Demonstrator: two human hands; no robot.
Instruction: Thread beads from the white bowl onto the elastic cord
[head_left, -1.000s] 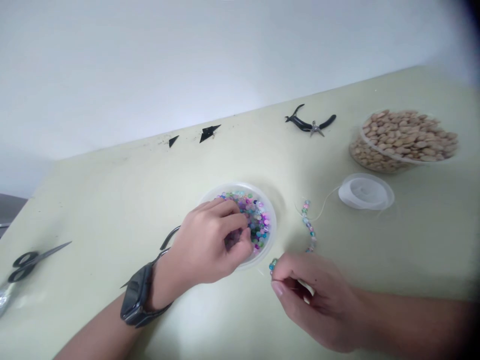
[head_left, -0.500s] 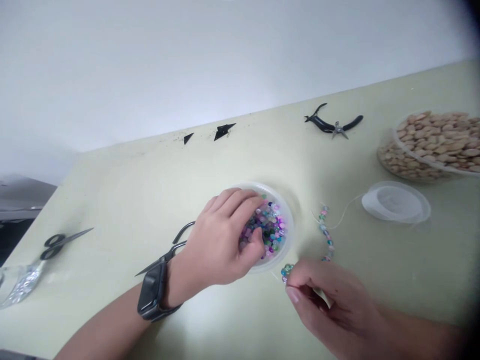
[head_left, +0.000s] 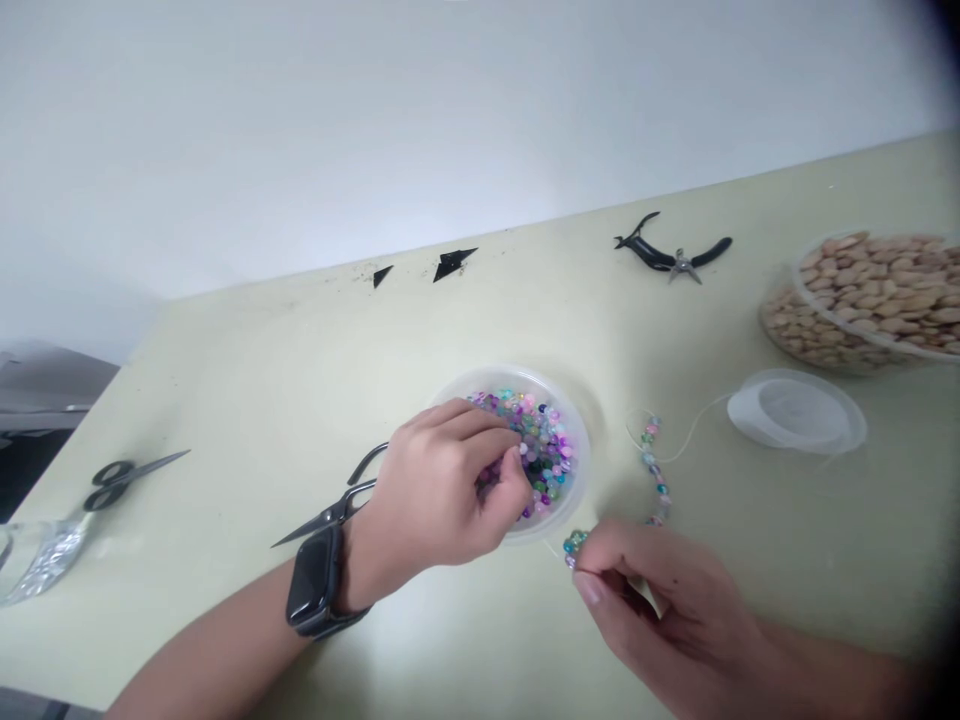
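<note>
My left hand (head_left: 454, 480), with a black watch (head_left: 315, 582) on its wrist, lies over a round clear bowl (head_left: 574, 490) of small coloured beads (head_left: 551, 450). Its fingers are curled toward the thumb, and a pale bead (head_left: 523, 450) shows at the fingertips. My right hand (head_left: 667, 610) is closed in a pinch on a beaded string (head_left: 576, 543), just right of the bowl's near edge. Green, blue and lilac beads stick out past the thumb. More of the strand (head_left: 660, 480) lies on the table behind that hand; the part inside the palm is hidden.
Scissors (head_left: 322, 520) lie partly under my left wrist. Another pair of scissors (head_left: 112, 484) and a clear bag (head_left: 49, 565) are at far left. Pliers (head_left: 660, 255), black scraps (head_left: 454, 263), a tub of shelled nuts or seeds (head_left: 877, 290) and a white thread spool (head_left: 799, 412) stand around.
My left fingers have drawn back across the bowl and closed toward the thumb, uncovering more beads at its far side. My right hand keeps its pinch, and the view has shifted slightly.
</note>
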